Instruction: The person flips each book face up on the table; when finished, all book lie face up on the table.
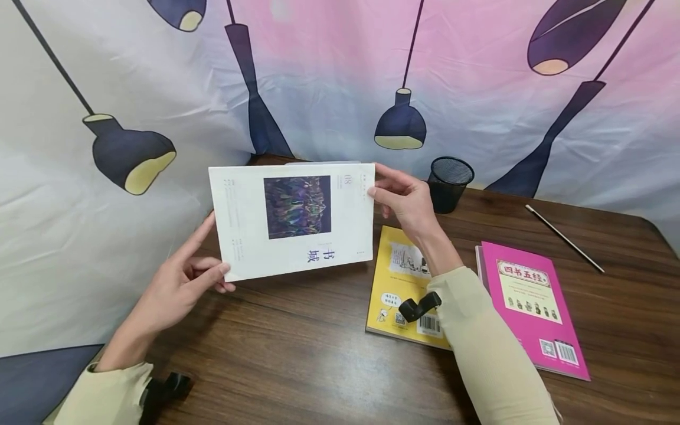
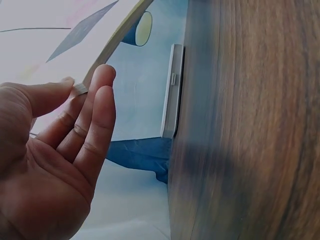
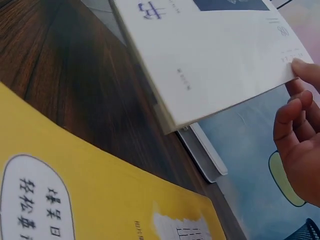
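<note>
The left hand (image 1: 177,283) and right hand (image 1: 408,205) pinch opposite short edges of a white book (image 1: 292,221), raised above the wooden surface (image 1: 297,354). It looks light, bendable, perhaps slick; those edges seem good holds. Rightward lie a yellow book (image 1: 405,284) and pink book (image 1: 547,342).

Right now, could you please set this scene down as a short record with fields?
Left hand: pinches the white book near its lower left corner
Right hand: holds it near its upper right corner
White book: raised off the table, cover toward the head camera
Yellow book: lies on the table, partly hidden by the right forearm
Pink book: lies on the table, right of the yellow book
Black mesh cup: stands upright near the backdrop
Thin stick: lies on the table beyond the pink book
</note>
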`<state>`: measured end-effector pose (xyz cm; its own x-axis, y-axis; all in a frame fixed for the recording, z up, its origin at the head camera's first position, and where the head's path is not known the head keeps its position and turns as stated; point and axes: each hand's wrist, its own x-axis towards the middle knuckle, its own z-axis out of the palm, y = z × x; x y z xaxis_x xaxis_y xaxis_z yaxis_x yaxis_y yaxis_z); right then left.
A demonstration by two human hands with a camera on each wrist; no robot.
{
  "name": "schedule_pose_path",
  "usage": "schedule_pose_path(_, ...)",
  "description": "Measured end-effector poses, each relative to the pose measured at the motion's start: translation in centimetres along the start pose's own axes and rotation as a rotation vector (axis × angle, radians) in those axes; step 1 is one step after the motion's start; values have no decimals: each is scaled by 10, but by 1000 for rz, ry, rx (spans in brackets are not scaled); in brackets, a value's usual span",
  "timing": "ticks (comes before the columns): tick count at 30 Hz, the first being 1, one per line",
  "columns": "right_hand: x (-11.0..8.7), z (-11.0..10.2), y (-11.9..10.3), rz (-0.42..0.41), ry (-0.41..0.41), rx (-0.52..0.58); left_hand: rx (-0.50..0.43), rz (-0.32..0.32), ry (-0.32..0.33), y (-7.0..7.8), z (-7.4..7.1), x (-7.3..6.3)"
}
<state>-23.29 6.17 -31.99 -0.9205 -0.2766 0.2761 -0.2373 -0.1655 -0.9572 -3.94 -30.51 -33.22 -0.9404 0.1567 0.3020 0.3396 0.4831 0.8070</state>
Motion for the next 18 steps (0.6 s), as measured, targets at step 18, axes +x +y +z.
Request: schedule_pose_path(18,-3,-11,-4,16,-209,-245,-192,-69,-48,-2,8,-1)
